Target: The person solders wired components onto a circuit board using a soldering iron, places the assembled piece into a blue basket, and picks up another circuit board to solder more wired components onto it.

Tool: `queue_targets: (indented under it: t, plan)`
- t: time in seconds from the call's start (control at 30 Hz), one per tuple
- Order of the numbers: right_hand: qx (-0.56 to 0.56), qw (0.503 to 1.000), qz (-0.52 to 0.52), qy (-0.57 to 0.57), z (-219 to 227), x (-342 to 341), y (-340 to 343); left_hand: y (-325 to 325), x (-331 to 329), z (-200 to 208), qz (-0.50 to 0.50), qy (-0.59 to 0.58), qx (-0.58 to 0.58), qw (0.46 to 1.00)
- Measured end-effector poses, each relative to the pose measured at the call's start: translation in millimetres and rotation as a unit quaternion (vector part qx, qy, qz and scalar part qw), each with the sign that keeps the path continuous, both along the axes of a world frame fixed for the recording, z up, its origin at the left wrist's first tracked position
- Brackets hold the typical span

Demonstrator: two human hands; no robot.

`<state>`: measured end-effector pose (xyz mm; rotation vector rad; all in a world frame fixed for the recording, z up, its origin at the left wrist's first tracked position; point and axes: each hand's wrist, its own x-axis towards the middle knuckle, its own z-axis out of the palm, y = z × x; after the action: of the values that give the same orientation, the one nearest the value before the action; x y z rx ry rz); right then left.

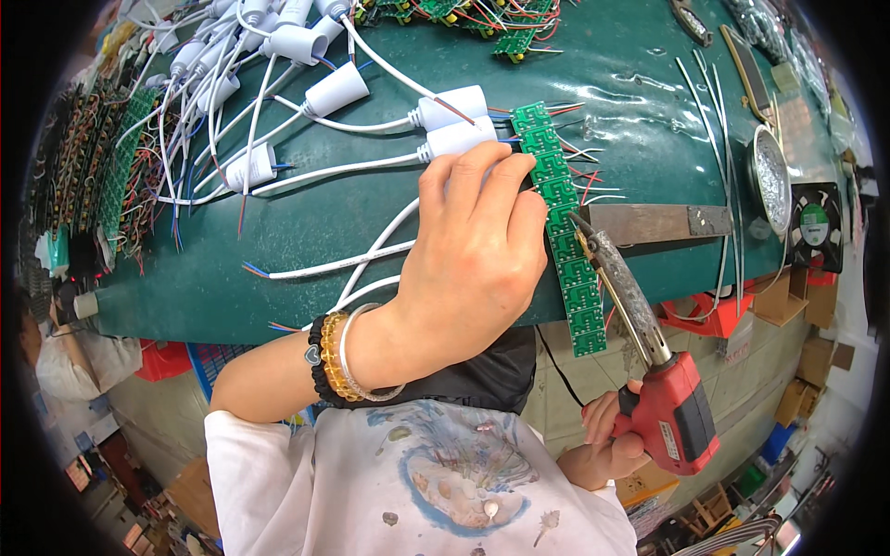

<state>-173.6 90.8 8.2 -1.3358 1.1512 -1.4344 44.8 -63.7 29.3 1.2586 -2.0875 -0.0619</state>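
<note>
While the left hand (pixel 477 255) lies fingers-down on the green table (pixel 306 222), pinning a white cable (pixel 362 264) beside the strip of green circuit boards (pixel 561 222), the right hand (pixel 607 435) is closed around the red grip of a soldering gun (pixel 649 361). Gun tip meets the strip's right edge near mid-length. White plug housings (pixel 450 125) sit just above the left fingers. Metal bar (pixel 654 222), round tin (pixel 769 176) and small fan (pixel 814 222) to the right.
</note>
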Motion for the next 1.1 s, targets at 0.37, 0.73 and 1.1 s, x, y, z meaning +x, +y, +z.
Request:
queue_targets:
  t: [0.37,0.73,1.1]
  plan:
    - [0.034,0.999,0.007,-0.008,-2,-7,3,1,0,4,-0.005,0.009,0.019,1.000]
    - [0.009,1.000,-0.005,-0.014,-3,1,-4,-2,-1,8,0.002,0.001,0.034,0.999]
    - [0.029,0.999,-0.034,-0.006,-3,3,-3,-5,2,12,0.002,0.003,0.065,0.998]
